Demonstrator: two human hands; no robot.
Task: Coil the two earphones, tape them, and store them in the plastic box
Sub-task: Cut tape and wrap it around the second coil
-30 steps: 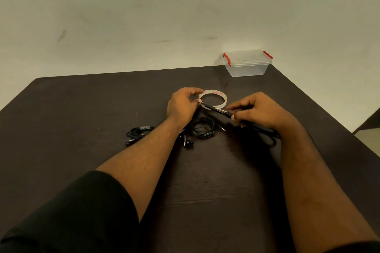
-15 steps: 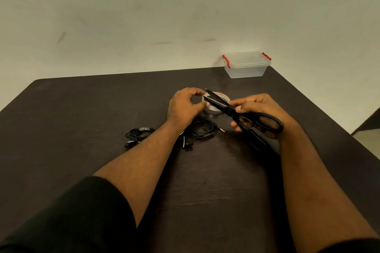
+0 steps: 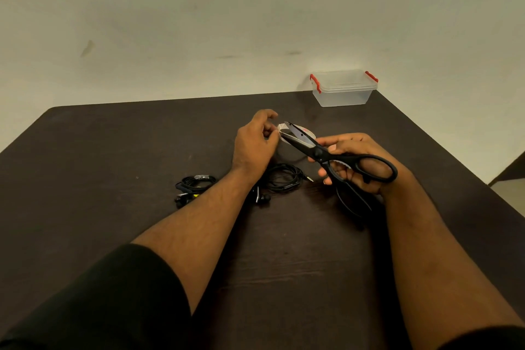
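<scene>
Both earphones already lie coiled on the desk (image 3: 113,150): one coil (image 3: 196,181) left, the second (image 3: 284,177) under the left hand (image 3: 254,145), whose grip pinches tape. The right hand (image 3: 355,167) grips open scissors (image 3: 326,155) to cut; taping and boxing remain, plastic box (image 3: 343,88) far right, lidded.

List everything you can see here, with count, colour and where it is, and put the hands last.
Table: one, dark brown, fills the lower view.
Box: one, clear with red clips, lid on, far right of table by the wall.
Tape roll: one, whitish, between the hands, partly behind the scissors.
Scissors: one, black handles, blades open at the tape.
Earphones: two, black, coiled; one left of the left forearm, one under the hands.
Left hand: pinches the tape end.
Right hand: grips the scissors.
</scene>
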